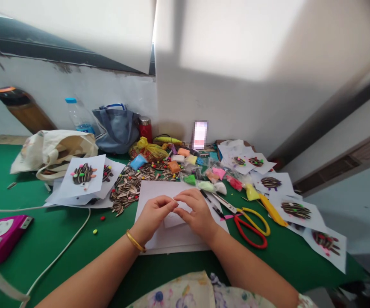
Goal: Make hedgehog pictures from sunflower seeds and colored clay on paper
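Observation:
Both my hands meet over a white sheet of paper [153,194] lying on the green table [60,231]. My left hand [153,216], with a gold bangle on its wrist, has its fingers curled and pinched. My right hand [196,211] is also curled, its fingertips touching the left's. Between and under them lies a small white lump [174,220], apparently soft clay, which both hands press or pinch. A heap of sunflower seeds [129,186] lies just beyond the paper on the left.
Small bags of coloured clay [204,173] lie behind the paper. Yellow scissors [254,216] and red scissors [249,235] lie to the right. Paper sheets with seed hedgehogs [84,175] [297,210] sit on both sides. Bags [116,128], a bottle [77,115], a pink box [4,235] and a white cable [63,250] are on the left.

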The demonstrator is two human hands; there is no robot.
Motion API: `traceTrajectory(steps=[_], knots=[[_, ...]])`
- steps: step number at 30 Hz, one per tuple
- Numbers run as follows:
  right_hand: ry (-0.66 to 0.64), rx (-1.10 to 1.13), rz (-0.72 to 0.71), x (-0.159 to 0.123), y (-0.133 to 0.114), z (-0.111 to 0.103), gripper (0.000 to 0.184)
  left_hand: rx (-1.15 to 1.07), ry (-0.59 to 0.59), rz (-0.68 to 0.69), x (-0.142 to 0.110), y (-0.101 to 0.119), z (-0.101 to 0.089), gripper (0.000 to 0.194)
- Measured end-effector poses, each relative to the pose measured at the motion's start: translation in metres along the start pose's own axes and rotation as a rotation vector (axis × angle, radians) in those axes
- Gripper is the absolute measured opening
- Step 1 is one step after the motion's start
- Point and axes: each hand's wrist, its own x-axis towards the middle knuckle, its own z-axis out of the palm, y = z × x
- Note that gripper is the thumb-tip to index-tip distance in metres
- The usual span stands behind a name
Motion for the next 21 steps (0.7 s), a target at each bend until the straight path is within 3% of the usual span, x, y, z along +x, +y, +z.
traceTrajectory(steps=[10, 21], knots=[[0.087, 0.06, 0.042, 0.001, 0.003, 0.001, 0.011, 0.088, -0.032, 0.049, -0.001, 0.006, 0.001, 0.032], [0.093, 0.068, 0.036, 0.002, 0.003, 0.001, 0.009, 0.304, 0.116, 0.256, 0.003, -0.005, -0.002, 0.024]])
